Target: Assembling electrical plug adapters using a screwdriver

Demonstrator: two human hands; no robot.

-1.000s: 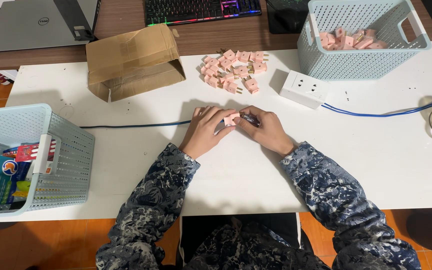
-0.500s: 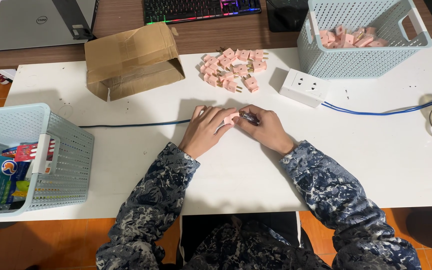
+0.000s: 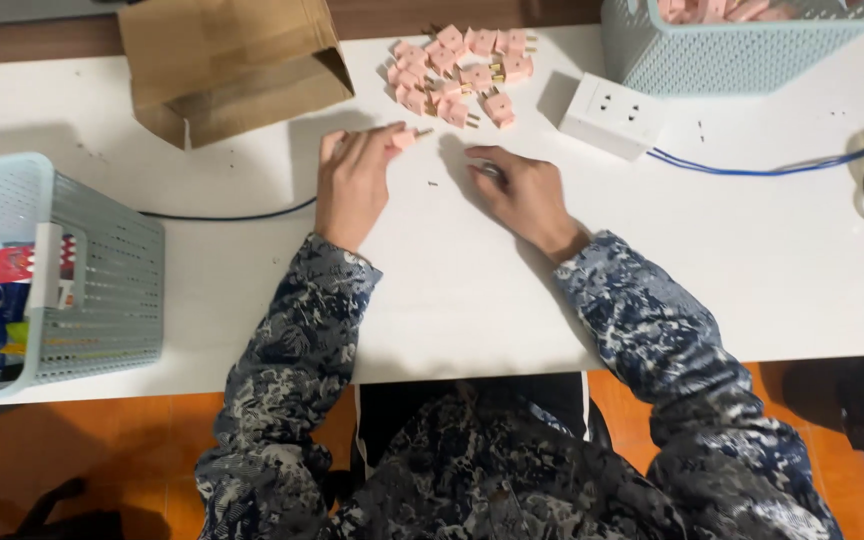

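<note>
Fingertips of the left hand (image 3: 354,180) pinched a small pink plug adapter (image 3: 405,138) on the white table (image 3: 452,290).

At far left stood a pale blue perforated basket (image 3: 102,270) holding colourful packets, with a brown cardboard box (image 3: 227,65) farther back. Just right of the held adapter, the right hand (image 3: 520,190) lay on the table, fingers curled around something small and dark; what it was could not be told. Beyond both hands lay a pile of pink plug adapters (image 3: 462,72), then a white power strip (image 3: 612,115) with a blue cable (image 3: 772,168), and a second blue basket (image 3: 742,50) far right.
</note>
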